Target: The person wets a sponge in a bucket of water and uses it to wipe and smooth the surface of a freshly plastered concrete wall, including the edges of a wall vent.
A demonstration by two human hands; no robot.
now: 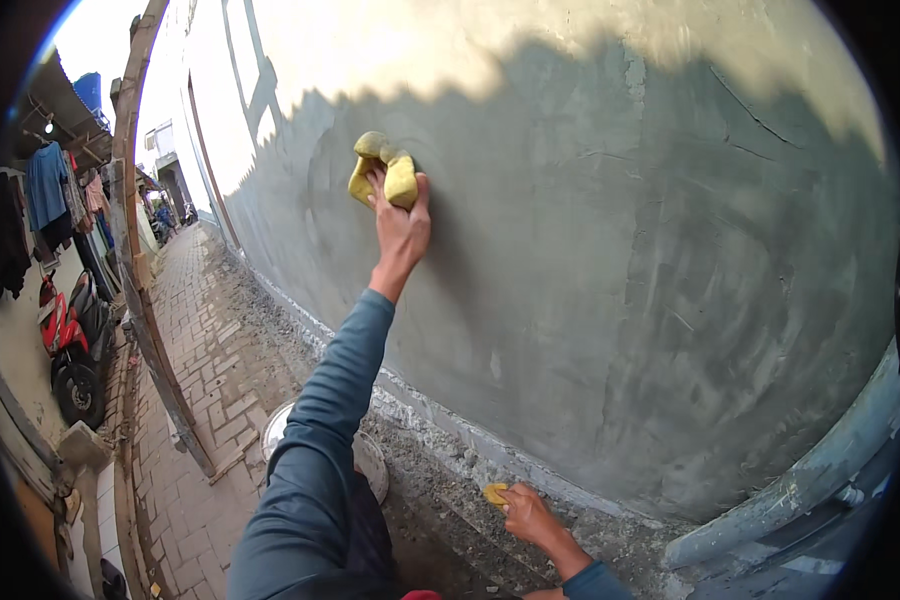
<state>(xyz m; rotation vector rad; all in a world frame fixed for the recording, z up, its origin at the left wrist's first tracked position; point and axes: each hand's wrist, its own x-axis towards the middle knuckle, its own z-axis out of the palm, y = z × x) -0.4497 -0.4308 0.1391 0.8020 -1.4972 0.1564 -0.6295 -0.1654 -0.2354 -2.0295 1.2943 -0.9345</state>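
My left hand (402, 238) reaches up along the grey plastered wall (550, 260), its fingers closed on a thick yellow sponge (398, 180). The sponge is bent and appears pressed to the wall, with a darker, dirty patch on its top. Low down by the foot of the wall is my right hand (532, 516), pinching a small yellow piece (494, 493), which looks like sponge. Most of that piece is hidden by the fingers. Swirling smear marks and a few scratches cover the plaster.
Behind my left forearm stands a pale bucket (372, 468), partly hidden. A leaning wooden post (135, 230) rises at the left. Beyond it are a red motorbike (62, 335) and hanging clothes (46, 185). A thick grey pipe (800, 470) runs at the right. Rubble lines the wall's base beside brick paving (190, 330).
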